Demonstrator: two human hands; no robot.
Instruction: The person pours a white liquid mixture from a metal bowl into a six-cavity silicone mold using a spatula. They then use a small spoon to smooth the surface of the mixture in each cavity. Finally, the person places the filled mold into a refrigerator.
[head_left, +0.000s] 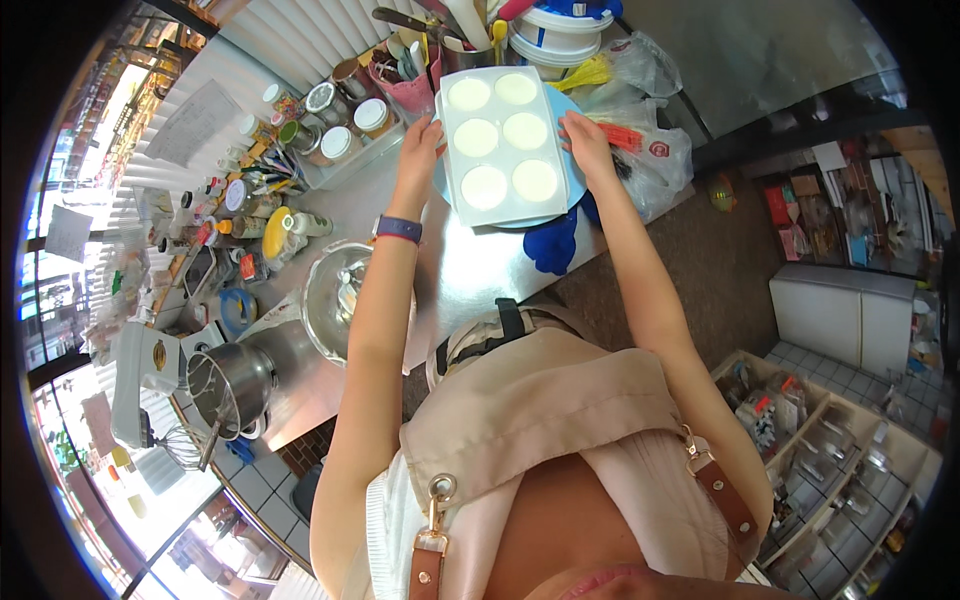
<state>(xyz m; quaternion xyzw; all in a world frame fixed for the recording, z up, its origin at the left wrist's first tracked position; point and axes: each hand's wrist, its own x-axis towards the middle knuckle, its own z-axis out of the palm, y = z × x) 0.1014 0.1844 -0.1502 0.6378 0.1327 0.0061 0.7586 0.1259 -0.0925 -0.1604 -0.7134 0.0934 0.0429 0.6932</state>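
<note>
In the head view, a pale rectangular mold tray (501, 160) has several round cavities filled with a smooth cream-coloured mixture. It lies over a light-blue round board (574, 196), which shows around its edges. My left hand (421, 146) is at the tray's left side, fingers curled towards the edge. On the other side, my right hand (586, 144) has its fingertips by the tray's right edge, over the blue board. Whether either hand grips the tray or board, or just rests there, cannot be seen.
A steel mixing bowl (322, 300) smeared with residue stands beside my left forearm on the steel worktop (469, 277). A stand mixer (139, 390) with a whisk and a steel pot (234, 382) are further left. Jars (337, 142) line the back; plastic bags (652, 157) and a blue cloth (551, 244) lie right.
</note>
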